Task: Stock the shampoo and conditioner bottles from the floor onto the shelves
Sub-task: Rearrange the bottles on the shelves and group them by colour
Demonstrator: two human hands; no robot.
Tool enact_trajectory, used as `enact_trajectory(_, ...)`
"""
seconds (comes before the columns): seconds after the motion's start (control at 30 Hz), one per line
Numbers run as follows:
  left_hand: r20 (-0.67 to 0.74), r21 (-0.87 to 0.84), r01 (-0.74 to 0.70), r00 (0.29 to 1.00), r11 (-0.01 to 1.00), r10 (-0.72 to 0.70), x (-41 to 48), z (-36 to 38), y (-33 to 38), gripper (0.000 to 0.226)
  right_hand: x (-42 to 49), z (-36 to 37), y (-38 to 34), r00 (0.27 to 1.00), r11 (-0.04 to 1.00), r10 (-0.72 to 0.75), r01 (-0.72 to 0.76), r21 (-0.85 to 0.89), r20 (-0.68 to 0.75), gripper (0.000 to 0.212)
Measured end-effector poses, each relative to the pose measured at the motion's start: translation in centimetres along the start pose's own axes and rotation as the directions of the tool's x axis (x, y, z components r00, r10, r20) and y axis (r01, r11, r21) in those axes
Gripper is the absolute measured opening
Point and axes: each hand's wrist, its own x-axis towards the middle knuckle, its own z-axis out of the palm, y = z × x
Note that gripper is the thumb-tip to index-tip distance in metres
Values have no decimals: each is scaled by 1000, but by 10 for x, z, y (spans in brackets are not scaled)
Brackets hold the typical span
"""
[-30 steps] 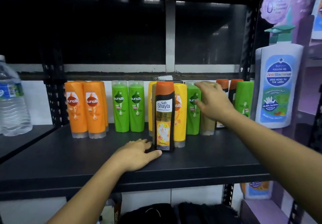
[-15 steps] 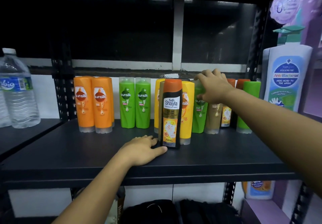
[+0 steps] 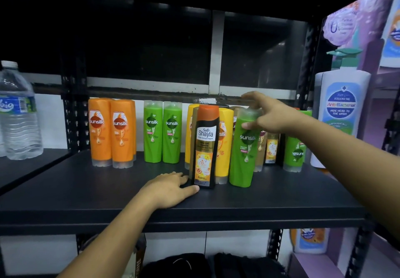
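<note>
A black shelf (image 3: 86, 191) holds a row of shampoo bottles: two orange Sunsilk bottles (image 3: 110, 131), two green ones (image 3: 162, 130), yellow ones (image 3: 225, 148) and small brown ones (image 3: 271, 148). A black Safi Shayla bottle (image 3: 205, 148) stands in front of the yellow ones. My right hand (image 3: 268, 115) grips the cap end of a green Sunsilk bottle (image 3: 243, 154), which stands forward of the row beside the black bottle. My left hand (image 3: 171, 189) lies flat on the shelf, its thumb and fingers against the black bottle's base.
A water bottle (image 3: 17, 115) stands on the neighbouring shelf at left. A large white pump bottle (image 3: 342, 109) stands at right, next to another green Sunsilk bottle (image 3: 294, 152). Black bags (image 3: 194, 264) lie below the shelf.
My right hand has taken a green Sunsilk bottle from the back row and drawn it forward beside the black bottle. My left hand stays on the shelf.
</note>
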Motion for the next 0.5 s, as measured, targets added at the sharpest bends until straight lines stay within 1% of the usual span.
enact_trajectory(0.07, -7, 2, 9, 1000, 1000, -9, 0, 0, 0, 75, -8, 5, 5, 998, 989, 16, -6, 147, -63, 85)
enact_trajectory(0.13, -15, 6, 13, 1000, 1000, -13, 0, 1, 0, 76, -17, 16, 11, 991, 944, 59, -16, 330, -121, 84)
enact_trajectory(0.17, -19, 7, 15, 1000, 1000, -15, 0, 1, 0, 76, -23, 22, 13, 989, 916, 79, -22, 400, -127, 84)
enact_trajectory(0.23, -25, 8, 18, 1000, 1000, -18, -1, 1, 0, 76, -33, 35, 20, 992, 883, 101, -54, 466, -76, 82)
enact_trajectory(0.3, -37, 6, 20, 999, 1000, -20, -2, 0, 1, 75, -47, 50, 25, 994, 878, 102, -110, 465, 43, 81)
enact_trajectory(0.37, -69, -1, 25, 997, 1000, -25, -4, 1, 1, 73, -63, 65, 29, 971, 906, 112, -186, 380, 210, 79)
enact_trajectory(0.43, -116, -13, 34, 993, 999, -35, -6, 1, 0, 70, -77, 81, 40, 924, 928, 124, -238, 289, 361, 62)
enact_trajectory(0.47, -139, -19, 42, 989, 999, -44, -6, 1, 0, 68, -83, 88, 46, 912, 926, 132, -252, 279, 387, 54)
enact_trajectory(0.5, -158, -21, 51, 986, 999, -53, -7, 2, -1, 66, -88, 94, 51, 916, 916, 142, -266, 300, 376, 47)
